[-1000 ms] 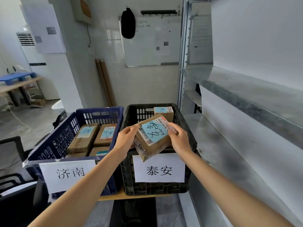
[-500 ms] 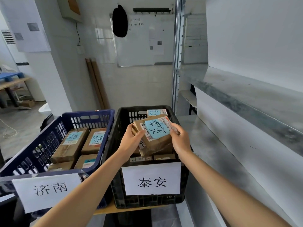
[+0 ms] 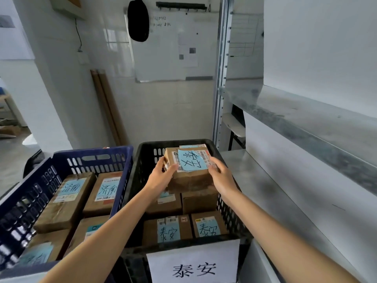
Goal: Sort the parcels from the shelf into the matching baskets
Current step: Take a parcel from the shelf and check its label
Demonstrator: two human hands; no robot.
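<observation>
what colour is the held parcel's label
The label on the parcel is light blue with black handwriting; head view.

A parcel-sorting storeroom: metal shelving [image 3: 306, 121], a blue basket [image 3: 91, 153] and a black basket [image 3: 147, 149] packed with labelled cardboard parcels [image 3: 67, 203], a whiteboard [image 3: 163, 58] on the tiled wall.

Brown parcel [image 3: 189, 176], light-blue label [image 3: 189, 161]; black basket [image 3: 146, 160], navy basket [image 3: 61, 160].

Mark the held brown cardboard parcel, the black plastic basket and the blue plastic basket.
brown cardboard parcel [image 3: 191, 179]: head view, front side.
black plastic basket [image 3: 159, 143]: head view, far rim.
blue plastic basket [image 3: 91, 150]: head view, far rim.
</observation>
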